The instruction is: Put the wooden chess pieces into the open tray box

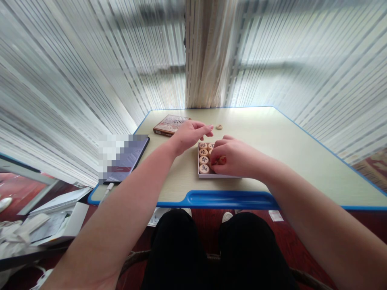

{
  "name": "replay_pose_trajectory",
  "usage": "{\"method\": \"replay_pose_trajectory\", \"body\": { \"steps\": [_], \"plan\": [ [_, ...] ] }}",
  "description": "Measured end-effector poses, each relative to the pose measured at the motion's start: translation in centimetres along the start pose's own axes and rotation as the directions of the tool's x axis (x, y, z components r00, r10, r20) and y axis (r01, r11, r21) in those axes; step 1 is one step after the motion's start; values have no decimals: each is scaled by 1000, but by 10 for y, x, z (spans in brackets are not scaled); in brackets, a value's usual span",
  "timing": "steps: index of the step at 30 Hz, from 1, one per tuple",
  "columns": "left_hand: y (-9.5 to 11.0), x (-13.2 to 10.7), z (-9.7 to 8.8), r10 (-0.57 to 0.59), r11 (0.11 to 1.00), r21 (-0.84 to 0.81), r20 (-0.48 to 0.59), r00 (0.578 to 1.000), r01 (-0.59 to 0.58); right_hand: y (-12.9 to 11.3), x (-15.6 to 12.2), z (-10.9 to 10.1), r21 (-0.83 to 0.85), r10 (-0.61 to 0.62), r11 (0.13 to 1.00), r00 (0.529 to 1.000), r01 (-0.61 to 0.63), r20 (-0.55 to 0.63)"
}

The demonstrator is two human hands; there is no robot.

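Note:
A shallow white box (208, 176) of round wooden xiangqi pieces (203, 160) sits near the table's front edge. The pieces at its left show dark characters, and one red-marked piece (223, 160) shows beneath my right hand (235, 157). That hand reaches over the box, its fingers closed around a piece largely hidden by them; it covers much of the box's right side. My left hand (193, 133) hovers just beyond the box's left rear corner, fingers stretched to the right and holding nothing. Behind the box, a single xiangqi piece (219, 127) lies on the table.
A printed box lid (169, 124) lies at the back left. On the left edge of the pale, blue-rimmed table (302, 161) is a tablet (133, 159), partly blurred out, with a white cable (109, 188). A blue trough (229, 199) runs along the front. Striped curtains hang behind.

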State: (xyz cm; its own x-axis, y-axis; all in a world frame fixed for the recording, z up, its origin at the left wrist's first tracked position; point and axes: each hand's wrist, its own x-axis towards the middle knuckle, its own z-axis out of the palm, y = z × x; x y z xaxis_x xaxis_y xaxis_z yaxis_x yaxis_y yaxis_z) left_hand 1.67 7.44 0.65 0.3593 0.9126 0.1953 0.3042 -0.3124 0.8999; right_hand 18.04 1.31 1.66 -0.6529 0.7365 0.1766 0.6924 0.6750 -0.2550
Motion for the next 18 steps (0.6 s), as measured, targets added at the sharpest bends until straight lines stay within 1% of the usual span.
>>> {"method": "replay_pose_trajectory", "body": {
  "steps": [3, 5, 9, 11, 15, 18],
  "plan": [
    [1, 0, 0, -7, 1000, 7, 2, 1000, 7, 2, -1, -2, -4, 3, 1000, 1000, -3, -9],
    [1, 0, -1, -13, 1000, 6, 2, 1000, 13, 4, -2, -6, 6, 10, 1000, 999, -10, -37],
    [2, -1, -1, -8, 1000, 5, -5, 1000, 8, 8, -5, -14, 36, 89, 996, 988, -85, -125],
    [2, -1, -1, -6, 1000, 19, -4, 1000, 6, 7, -5, -14, 36, 87, 996, 990, -83, -109],
    [2, -1, -1, -13, 999, 49, -4, 1000, 13, 1, -3, -8, 9, 33, 999, 999, -33, -24],
    [3, -1, -1, -17, 998, 66, -11, 1000, 18, -1, -2, -4, -14, 31, 999, 999, -31, 4]
  ]
}}
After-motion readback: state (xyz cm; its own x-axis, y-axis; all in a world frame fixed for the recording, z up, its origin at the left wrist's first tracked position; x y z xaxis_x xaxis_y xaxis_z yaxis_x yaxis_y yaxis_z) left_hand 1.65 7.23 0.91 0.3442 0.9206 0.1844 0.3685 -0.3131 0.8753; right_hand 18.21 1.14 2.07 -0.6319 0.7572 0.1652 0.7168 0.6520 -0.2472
